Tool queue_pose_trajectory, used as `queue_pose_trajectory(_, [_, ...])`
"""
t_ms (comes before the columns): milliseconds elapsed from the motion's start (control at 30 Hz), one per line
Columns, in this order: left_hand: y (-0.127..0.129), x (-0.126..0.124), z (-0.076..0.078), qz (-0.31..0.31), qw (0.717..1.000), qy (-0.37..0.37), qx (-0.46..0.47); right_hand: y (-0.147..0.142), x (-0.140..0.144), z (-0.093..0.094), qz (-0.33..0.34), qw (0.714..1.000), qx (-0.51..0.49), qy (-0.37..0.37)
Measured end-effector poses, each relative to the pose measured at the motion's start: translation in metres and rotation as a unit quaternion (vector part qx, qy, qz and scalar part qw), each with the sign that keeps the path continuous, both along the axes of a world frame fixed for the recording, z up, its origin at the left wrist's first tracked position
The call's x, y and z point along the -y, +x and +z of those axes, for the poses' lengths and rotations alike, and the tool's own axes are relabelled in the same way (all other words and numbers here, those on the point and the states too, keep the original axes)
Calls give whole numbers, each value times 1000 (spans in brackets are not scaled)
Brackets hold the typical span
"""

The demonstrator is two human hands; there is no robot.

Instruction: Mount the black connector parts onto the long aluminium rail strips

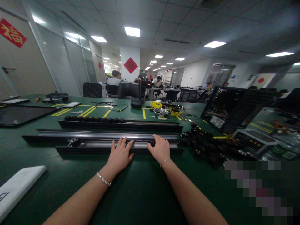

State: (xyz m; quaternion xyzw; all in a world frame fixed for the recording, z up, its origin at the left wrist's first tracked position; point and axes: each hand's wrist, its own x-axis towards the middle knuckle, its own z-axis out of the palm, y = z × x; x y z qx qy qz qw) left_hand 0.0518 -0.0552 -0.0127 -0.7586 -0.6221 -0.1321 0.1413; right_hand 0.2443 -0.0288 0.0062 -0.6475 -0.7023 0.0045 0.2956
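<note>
In front of me lie long black metal rails, set crosswise on the green table. My left hand (120,154) rests with fingers spread on the nearest rail (96,150), left of its middle. My right hand (161,148) is at the same rail farther right, its thumb and fingers closed on a small round black part (152,142). A black and silver part (75,142) sits near that rail's left end. Behind are a longer rail (47,137) and a third rail (152,125), which carries a row of small black parts (93,119) on its left half.
Right of the rails is a heap of black parts (203,143). An open computer case (234,106) and a metal box (255,139) stand beyond it. A metal bowl (161,112) and a yellow tray (156,104) sit behind. A white box (21,187) lies front left.
</note>
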Motion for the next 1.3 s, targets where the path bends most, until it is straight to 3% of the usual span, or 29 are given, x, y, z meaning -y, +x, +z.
queue_pose_trajectory(500, [-3,-2,-4,-1,1000,4,5,13,1,4,-45,998,-20,-40])
queue_pose_trajectory(1033, [-4,0,-3,-8,1000,3,0,59,-6,7,-146,987,12,-67])
queue_pose_trajectory(1300, [-7,-3,-2,-12,1000,-12,0,67,-6,9,-147,987,-3,-71])
